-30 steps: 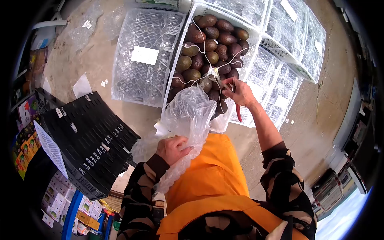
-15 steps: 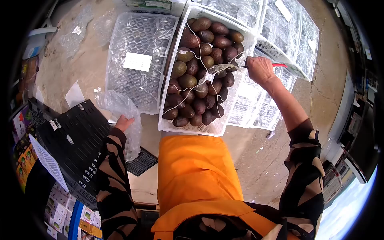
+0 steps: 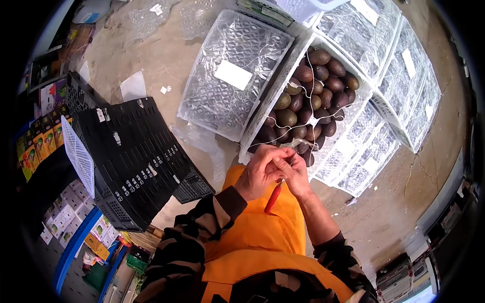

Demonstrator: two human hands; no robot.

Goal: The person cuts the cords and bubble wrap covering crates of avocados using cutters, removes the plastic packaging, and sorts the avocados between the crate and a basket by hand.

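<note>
My left hand (image 3: pixel 259 170) and my right hand (image 3: pixel 294 174) meet over the near end of a white plastic crate (image 3: pixel 254 119) of dark avocados (image 3: pixel 306 103). Both hands are closed, fingertips together around a clear plastic strip (image 3: pixel 299 143) that runs toward the crate. A slim tool with a red handle (image 3: pixel 273 198) hangs down from my right hand; its kind is hard to tell, as the working end is hidden by the fingers. White string (image 3: pixel 311 83) lies across the avocados, joined at a small white piece.
A crate covered in bubble wrap (image 3: pixel 227 98) stands left of the avocados. More wrapped crates (image 3: pixel 348 48) are behind and to the right. Stacked black crates (image 3: pixel 136 146) are at my left, beside loose clear plastic (image 3: pixel 204 146) on the floor.
My right hand has come in from the crate's right side with the red-handled tool. My left hand has left the loose plastic and joined it. The view has turned, shifting the crates rightward.
</note>
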